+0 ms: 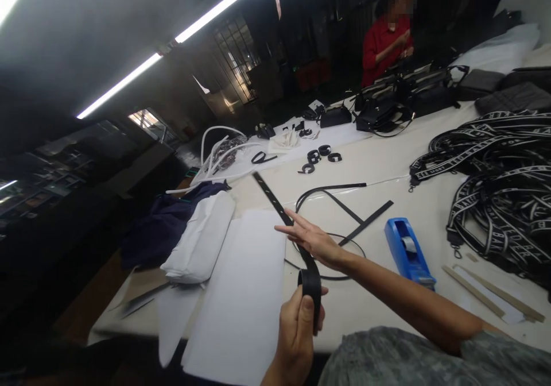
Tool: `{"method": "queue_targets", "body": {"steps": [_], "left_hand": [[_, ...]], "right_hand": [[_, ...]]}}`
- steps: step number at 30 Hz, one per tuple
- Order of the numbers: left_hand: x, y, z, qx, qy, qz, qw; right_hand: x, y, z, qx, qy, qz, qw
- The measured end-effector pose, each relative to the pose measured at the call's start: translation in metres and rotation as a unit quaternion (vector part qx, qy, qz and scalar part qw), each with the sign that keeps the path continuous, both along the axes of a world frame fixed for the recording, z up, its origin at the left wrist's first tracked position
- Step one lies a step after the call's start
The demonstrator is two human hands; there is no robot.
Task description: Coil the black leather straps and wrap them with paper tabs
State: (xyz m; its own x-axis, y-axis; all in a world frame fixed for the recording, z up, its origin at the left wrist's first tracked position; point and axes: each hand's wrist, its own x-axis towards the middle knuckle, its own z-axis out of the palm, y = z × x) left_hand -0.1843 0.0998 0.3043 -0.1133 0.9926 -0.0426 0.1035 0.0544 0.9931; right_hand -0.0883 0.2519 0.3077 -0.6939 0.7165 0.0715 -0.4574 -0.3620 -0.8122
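Note:
A black belt (310, 294) is rolled into a coil at its lower end, and my left hand (297, 328) is closed around that coil with the thumb pressed on its side. From the coil the belt's free end, punched with holes, stretches up and to the left over the table. Across this free length lies my right hand (316, 242), its fingers stretched out and spread over the strap; the thumb is not clearly visible. Behind the right hand, a loose black strap (374, 216) and thin black cords rest on the table.
A blue tape dispenser (408, 254) stands to the right, near piled lettered straps (495, 213). White sheets (241, 294) and a white folded bundle (200, 239) lie left. Several small coiled belts (314, 156) and black bags (379, 113) sit farther back. A person in red (385, 47) is beyond.

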Motion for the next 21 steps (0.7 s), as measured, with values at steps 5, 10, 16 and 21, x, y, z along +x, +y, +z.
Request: {"method": "queue_targets", "body": {"steps": [5,10,16,21], "left_hand": [[-0.011,0.019,0.031,0.011,-0.187,0.052,0.981],[-0.022,0.037,0.054,-0.018,-0.339,0.106,0.935],[-0.027,0.047,0.061,0.06,-0.384,0.128,0.912],[-0.03,0.069,0.039,0.171,-0.29,0.18,0.924]], "right_hand": [[0.007,-0.033,-0.017,0.135,-0.096,-0.019,0.986],[0.008,-0.057,-0.028,0.093,-0.065,-0.009,0.993],[0.011,-0.058,-0.041,0.259,-0.169,-0.081,0.948],[0.01,-0.071,-0.043,0.237,-0.218,-0.084,0.943]]}}
